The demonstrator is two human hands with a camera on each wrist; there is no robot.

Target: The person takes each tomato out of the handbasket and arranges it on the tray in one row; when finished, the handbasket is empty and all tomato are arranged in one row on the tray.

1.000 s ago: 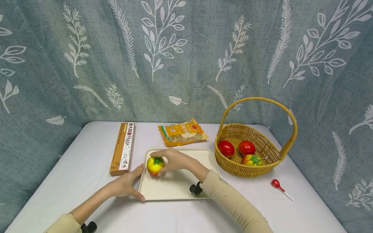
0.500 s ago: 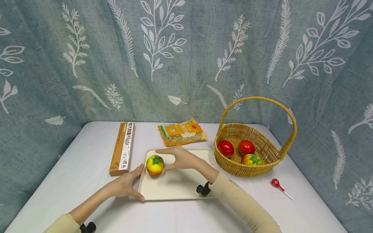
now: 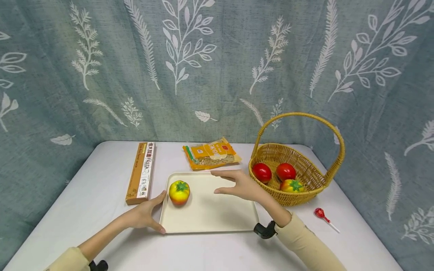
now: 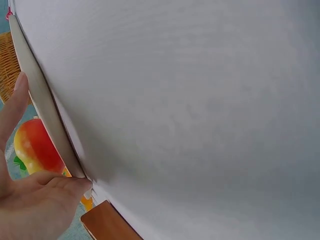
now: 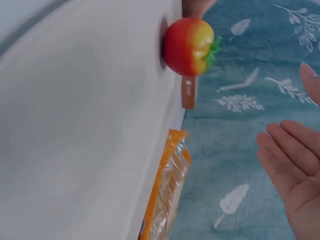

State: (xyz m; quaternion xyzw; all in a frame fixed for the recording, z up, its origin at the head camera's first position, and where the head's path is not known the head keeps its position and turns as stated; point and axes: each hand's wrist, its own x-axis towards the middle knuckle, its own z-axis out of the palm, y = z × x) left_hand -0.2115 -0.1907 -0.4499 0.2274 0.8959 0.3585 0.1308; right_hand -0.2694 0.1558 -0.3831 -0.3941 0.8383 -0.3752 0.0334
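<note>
A yellow-and-red tomato (image 3: 179, 192) with a green leafy top sits at the left end of a cream tray (image 3: 217, 218). My left hand (image 3: 144, 214) rests against the tray's left edge, thumb near the front corner and fingers farther back. In the left wrist view, the thumb and fingers of the left hand (image 4: 37, 195) touch the tray rim (image 4: 42, 100). Over the right half of the tray hovers my right hand (image 3: 242, 185), thumb and fingers apart, holding nothing. The right wrist view has the tomato (image 5: 189, 47) well away from the right hand (image 5: 295, 170).
Right of the tray stands a wicker basket (image 3: 313, 165) holding two red tomatoes (image 3: 262, 172) and one yellowish tomato (image 3: 291, 186). A red lollipop (image 3: 320, 213) lies in front of it. Behind the tray is an orange noodle packet (image 3: 211, 154); a pasta box (image 3: 140, 171) lies to the left.
My right hand has released the tomato, leaving it on the tray, and has moved right toward the basket. The left hand has stayed at the tray edge.
</note>
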